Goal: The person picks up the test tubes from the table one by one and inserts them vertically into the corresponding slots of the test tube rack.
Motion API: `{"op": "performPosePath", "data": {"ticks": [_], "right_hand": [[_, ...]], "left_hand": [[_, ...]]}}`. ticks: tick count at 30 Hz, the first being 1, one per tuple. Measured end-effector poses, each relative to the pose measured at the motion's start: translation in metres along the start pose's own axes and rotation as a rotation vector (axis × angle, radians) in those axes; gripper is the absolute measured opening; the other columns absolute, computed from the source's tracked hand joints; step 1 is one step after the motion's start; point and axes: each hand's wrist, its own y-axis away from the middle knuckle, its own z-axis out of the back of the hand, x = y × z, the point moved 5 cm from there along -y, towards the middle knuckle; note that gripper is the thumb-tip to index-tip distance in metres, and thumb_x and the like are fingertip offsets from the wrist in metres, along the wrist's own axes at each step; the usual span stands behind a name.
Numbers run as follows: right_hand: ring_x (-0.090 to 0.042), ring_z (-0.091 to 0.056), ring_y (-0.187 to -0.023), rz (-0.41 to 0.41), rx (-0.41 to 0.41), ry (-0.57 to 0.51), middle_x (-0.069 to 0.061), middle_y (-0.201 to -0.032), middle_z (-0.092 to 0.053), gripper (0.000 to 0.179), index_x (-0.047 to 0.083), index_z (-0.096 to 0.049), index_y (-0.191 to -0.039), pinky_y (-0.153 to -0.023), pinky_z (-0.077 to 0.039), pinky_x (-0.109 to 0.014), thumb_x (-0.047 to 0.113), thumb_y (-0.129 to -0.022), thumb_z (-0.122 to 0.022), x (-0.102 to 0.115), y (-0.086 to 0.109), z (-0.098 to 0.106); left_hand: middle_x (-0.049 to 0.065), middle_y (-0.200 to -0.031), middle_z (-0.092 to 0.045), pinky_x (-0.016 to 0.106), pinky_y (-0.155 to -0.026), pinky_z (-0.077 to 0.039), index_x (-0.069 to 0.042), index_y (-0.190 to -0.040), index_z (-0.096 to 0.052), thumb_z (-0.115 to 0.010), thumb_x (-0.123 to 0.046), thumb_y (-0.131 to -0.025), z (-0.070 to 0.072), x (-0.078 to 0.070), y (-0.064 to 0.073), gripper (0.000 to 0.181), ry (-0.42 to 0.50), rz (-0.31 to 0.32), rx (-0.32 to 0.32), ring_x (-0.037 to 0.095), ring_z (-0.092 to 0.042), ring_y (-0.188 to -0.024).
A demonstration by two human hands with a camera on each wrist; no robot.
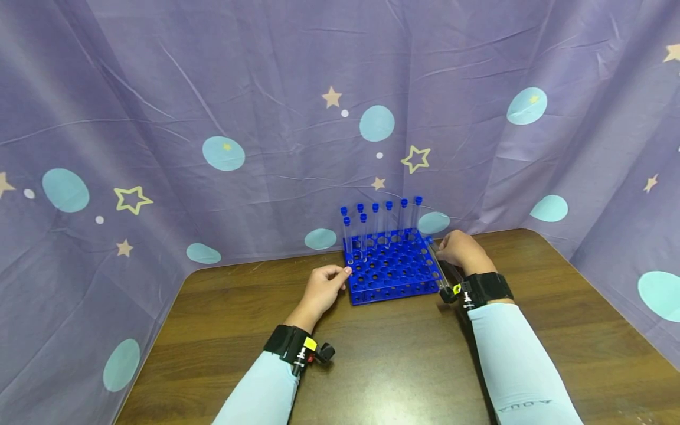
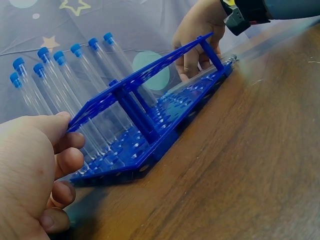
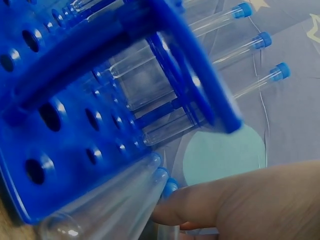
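Observation:
A blue test tube rack (image 1: 393,274) stands on the table, with several clear, blue-capped test tubes (image 1: 363,236) upright along its back and left side. My left hand (image 1: 325,289) pinches the rack's near left edge; in the left wrist view its fingertips (image 2: 62,120) meet the corner of the upper plate. Beyond the rack's right end, my right hand (image 1: 461,251) reaches down over loose test tubes (image 3: 107,207) lying alongside. In the right wrist view its fingers grip one test tube (image 3: 171,186) just below the blue cap; the fingers partly hide that tube.
The brown wooden table (image 1: 372,366) extends in front of the rack and to both sides. Close behind the rack hangs a purple curtain (image 1: 287,147) with stars and teal spots. Both wrists wear black straps (image 1: 491,287) with small cameras.

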Motion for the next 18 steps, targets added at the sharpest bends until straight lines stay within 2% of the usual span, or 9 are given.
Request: {"op": "performPosePath", "data": {"ticks": [3,6,9,11,13,15,18], "right_hand": [[-0.034,-0.072,-0.102,0.011,-0.009,0.012,-0.012,-0.109,-0.078,0.022,0.007,-0.077,-0.102,-0.099,-0.059,-0.058,0.027,-0.098,-0.081,0.002,0.003,0.003],[-0.029,-0.070,-0.092,0.043,-0.019,0.016,-0.007,-0.097,-0.076,0.015,0.010,-0.078,-0.095,-0.087,-0.059,-0.050,0.024,-0.096,-0.079,0.005,0.004,0.007],[-0.022,-0.059,-0.074,0.069,-0.028,0.006,0.000,-0.078,-0.064,0.015,0.013,-0.070,-0.079,-0.071,-0.051,-0.040,0.018,-0.093,-0.072,0.006,0.004,0.012],[-0.020,-0.055,-0.072,0.094,-0.046,-0.002,0.003,-0.075,-0.061,0.016,0.014,-0.069,-0.076,-0.067,-0.047,-0.037,0.016,-0.092,-0.069,0.007,0.005,0.017],[-0.022,-0.056,-0.073,0.101,-0.062,-0.010,-0.001,-0.077,-0.063,0.016,0.011,-0.069,-0.077,-0.068,-0.048,-0.038,0.015,-0.092,-0.067,0.009,0.006,0.021],[-0.025,-0.064,-0.080,0.118,-0.091,-0.019,-0.007,-0.087,-0.072,0.013,0.007,-0.076,-0.088,-0.075,-0.055,-0.043,0.017,-0.094,-0.069,0.014,0.010,0.028],[-0.031,-0.070,-0.091,0.119,-0.126,-0.044,-0.017,-0.105,-0.079,0.023,0.001,-0.079,-0.105,-0.088,-0.059,-0.052,0.021,-0.097,-0.073,0.021,0.017,0.038]], "left_hand": [[0.007,-0.073,-0.071,0.031,-0.081,-0.050,-0.006,-0.092,-0.084,-0.077,-0.030,-0.110,-0.001,0.001,0.000,0.031,-0.007,0.000,0.003,0.013,-0.062,-0.077],[0.005,-0.072,-0.070,0.031,-0.081,-0.050,-0.007,-0.093,-0.084,-0.076,-0.031,-0.110,-0.001,0.002,-0.001,0.030,-0.016,0.000,0.009,0.012,-0.062,-0.077],[0.004,-0.072,-0.070,0.031,-0.081,-0.051,-0.006,-0.094,-0.084,-0.076,-0.031,-0.111,-0.001,0.001,-0.001,0.031,-0.020,-0.007,0.011,0.013,-0.063,-0.078],[0.006,-0.072,-0.070,0.031,-0.081,-0.050,-0.006,-0.094,-0.084,-0.076,-0.031,-0.111,-0.001,0.001,0.000,0.030,-0.015,-0.008,0.011,0.013,-0.063,-0.077],[0.008,-0.073,-0.071,0.032,-0.081,-0.050,-0.006,-0.094,-0.084,-0.075,-0.030,-0.111,-0.001,0.000,0.000,0.030,-0.008,-0.008,0.013,0.014,-0.063,-0.077],[0.008,-0.074,-0.071,0.032,-0.081,-0.050,-0.007,-0.094,-0.084,-0.076,-0.030,-0.111,-0.001,0.000,0.000,0.030,-0.002,-0.004,0.015,0.014,-0.063,-0.077],[0.006,-0.073,-0.070,0.032,-0.081,-0.050,-0.007,-0.093,-0.083,-0.076,-0.029,-0.111,-0.001,0.001,-0.001,0.029,0.002,-0.002,0.020,0.014,-0.063,-0.077]]}}
